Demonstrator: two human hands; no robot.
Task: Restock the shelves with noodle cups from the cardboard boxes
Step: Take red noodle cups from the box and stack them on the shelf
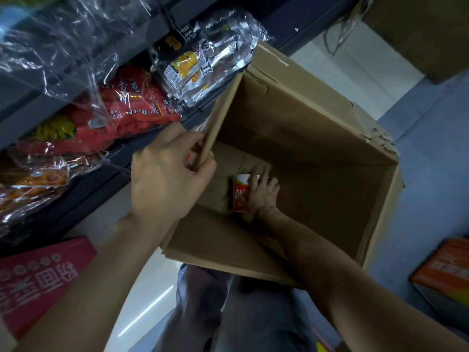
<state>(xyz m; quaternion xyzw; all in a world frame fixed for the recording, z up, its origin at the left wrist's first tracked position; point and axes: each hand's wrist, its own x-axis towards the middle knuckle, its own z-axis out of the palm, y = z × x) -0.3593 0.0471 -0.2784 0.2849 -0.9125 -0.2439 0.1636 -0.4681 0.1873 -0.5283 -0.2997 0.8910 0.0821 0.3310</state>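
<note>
A large open cardboard box (317, 118) stands on the floor in front of me. My left hand (167, 174) grips the box's left flap near its lower end, fingers curled round the edge. Deep inside the box, my right hand (264, 194) holds a red and white noodle cup (239, 193) that lies near the bottom left corner. The rest of the box's bottom looks bare. The dark shelves (83, 179) run along the left.
The shelves hold red snack bags (127, 107), a silver packet (203, 64) and clear plastic wrap (63, 41). A red carton (38, 280) lies at lower left, an orange box (444, 270) at right, another cardboard box (426, 31) at top right. My legs stand below the box.
</note>
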